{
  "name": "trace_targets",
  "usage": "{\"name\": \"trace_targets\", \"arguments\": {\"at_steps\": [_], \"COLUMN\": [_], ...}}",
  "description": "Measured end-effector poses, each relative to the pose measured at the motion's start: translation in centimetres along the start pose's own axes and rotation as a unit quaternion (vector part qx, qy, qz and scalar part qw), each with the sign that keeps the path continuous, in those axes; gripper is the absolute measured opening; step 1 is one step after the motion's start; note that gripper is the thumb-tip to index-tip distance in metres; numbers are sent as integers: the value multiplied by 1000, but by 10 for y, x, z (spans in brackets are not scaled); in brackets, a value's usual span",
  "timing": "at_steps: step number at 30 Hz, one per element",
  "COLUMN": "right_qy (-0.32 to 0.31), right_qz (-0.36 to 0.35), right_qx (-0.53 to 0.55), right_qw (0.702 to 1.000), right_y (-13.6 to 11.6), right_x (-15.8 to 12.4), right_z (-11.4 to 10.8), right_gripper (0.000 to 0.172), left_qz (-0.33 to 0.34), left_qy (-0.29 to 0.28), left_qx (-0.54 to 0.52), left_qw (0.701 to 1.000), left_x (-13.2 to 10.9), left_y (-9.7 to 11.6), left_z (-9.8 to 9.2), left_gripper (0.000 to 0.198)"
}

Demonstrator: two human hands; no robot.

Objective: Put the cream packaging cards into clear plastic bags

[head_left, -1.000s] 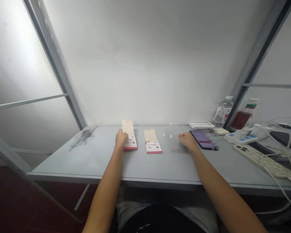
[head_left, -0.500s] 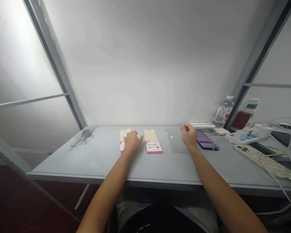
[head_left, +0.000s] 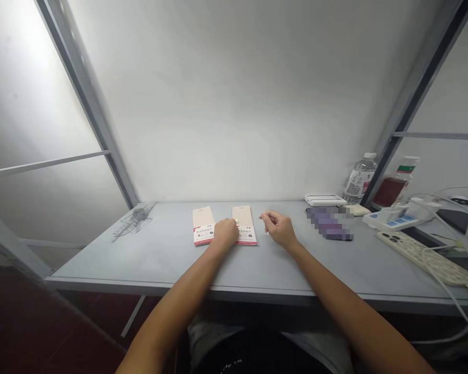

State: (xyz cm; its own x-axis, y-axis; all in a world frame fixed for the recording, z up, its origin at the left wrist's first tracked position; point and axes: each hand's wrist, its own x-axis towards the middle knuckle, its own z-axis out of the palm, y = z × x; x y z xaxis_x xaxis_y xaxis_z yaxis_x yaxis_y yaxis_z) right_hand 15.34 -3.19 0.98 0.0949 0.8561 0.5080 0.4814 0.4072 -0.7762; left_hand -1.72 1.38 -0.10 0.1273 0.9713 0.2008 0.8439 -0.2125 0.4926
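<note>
Two flat cream packets with white labels and red lower edges lie side by side, the left packet (head_left: 203,218) and the right packet (head_left: 242,214). My left hand (head_left: 225,232) is closed between them, over the left edge of the right one. A small white piece (head_left: 237,221) shows at its fingertips; whether it is gripped is unclear. Just right of the right packet, my right hand (head_left: 280,228) is closed with its fingers curled together. What it holds, if anything, is too small to make out.
Right of my hands lie a purple-screened phone (head_left: 329,224) and a white device (head_left: 325,200). Farther right are a clear bottle (head_left: 361,179), a power strip (head_left: 392,218), a patterned phone case (head_left: 425,257) and cables. Dark thin strands (head_left: 134,222) lie at the left.
My left hand has moved right, off the left packet to the right one. My right hand has come left and closer to it. The clear sheet with white dots is no longer visible.
</note>
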Motion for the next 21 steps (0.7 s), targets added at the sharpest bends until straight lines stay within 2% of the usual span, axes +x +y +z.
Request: {"name": "trace_targets", "arguments": {"at_steps": [2,4,8,9,11,13,15,18,21], "right_qy": [-4,27,107,97,33,-41,-76,-98,-123], "right_qz": [-3,-4,29,45,74,94,104,94,68], "right_qx": [-13,-22,4,27,95,169,215,210,174], "right_qw": [1000,999,994,994,992,980,968,968,975], "right_y": [-2,-3,-4,-3,-1,2,3,2,0], "right_x": [-1,-1,0,1,3,4,3,0,-3], "right_z": [2,4,5,5,6,8,11,14,14], "right_gripper": [35,34,42,45,45,41,35,27,25], "left_qz": [4,15,74,92,128,154,165,158,148], "left_qy": [6,25,68,74,77,65,40,12,9], "left_qx": [33,29,-86,-105,-122,-122,-116,-91,-47], "left_qw": [999,999,991,987,981,978,979,983,988], "left_x": [-1,-3,-6,-7,-10,-13,-16,-20,-21], "left_y": [0,1,3,5,8,11,14,17,18], "left_z": [-2,-5,-8,-8,-7,-6,-5,-5,-5], "left_gripper": [14,18,25,26,28,30,34,39,39]}}
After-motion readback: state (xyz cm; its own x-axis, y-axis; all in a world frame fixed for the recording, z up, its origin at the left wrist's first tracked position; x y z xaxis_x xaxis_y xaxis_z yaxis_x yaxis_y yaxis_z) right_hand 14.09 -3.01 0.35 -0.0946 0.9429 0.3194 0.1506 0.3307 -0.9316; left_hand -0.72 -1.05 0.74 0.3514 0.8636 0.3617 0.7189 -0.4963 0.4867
